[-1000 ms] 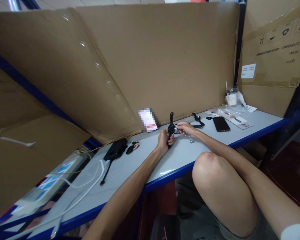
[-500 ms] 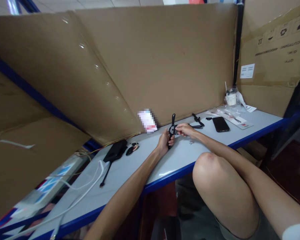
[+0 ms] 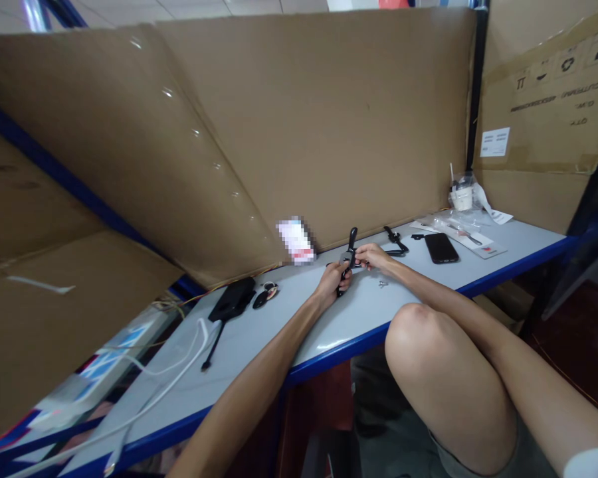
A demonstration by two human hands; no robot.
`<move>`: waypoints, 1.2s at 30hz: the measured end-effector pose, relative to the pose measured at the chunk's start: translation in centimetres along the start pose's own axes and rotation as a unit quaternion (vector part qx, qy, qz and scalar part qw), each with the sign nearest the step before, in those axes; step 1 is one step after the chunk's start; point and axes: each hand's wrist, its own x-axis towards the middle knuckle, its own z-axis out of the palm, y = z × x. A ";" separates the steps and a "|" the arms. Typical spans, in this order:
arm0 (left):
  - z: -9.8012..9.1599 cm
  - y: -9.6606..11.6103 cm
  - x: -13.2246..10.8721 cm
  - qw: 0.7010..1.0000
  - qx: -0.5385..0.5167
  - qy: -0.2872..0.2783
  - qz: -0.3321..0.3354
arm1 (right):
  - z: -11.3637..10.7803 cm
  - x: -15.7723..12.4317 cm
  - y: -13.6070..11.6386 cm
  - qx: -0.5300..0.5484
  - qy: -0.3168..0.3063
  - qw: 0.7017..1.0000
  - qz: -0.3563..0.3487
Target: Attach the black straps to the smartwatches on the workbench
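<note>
Fingers of the left hand [image 3: 333, 282] wrap round the lower handle of a black two-handled tool [image 3: 351, 249]; those of the right hand [image 3: 375, 257] bend in against its middle, and whether they grip its body or some small part there, I cannot tell. Behind, a cardboard wall [image 3: 319, 133] lines the back edge of the gray surface [image 3: 329, 325]. Held tilted with one handle up, the tool is nearer that back edge than the front one; whether its lower end touches the surface is unclear. Just right of the right hand, a second black tool [image 3: 395, 237] lies by the back edge, with a dark smartphone [image 3: 441, 247] beyond it toward the right end. Smallest, some metal pieces [image 3: 383, 284] lie loose just in front of the right wrist. With a single handle held, uneven pressure from the right could twist the tool in the left grip. A careless drag of the right forearm could sweep the metal pieces off the front edge.
</note>
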 end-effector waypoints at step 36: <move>0.2 0.3 0.6 0.990 -0.107 0.084 -0.025 | -7.8 -7.7 -4.4 -0.569 0.211 0.794 -0.035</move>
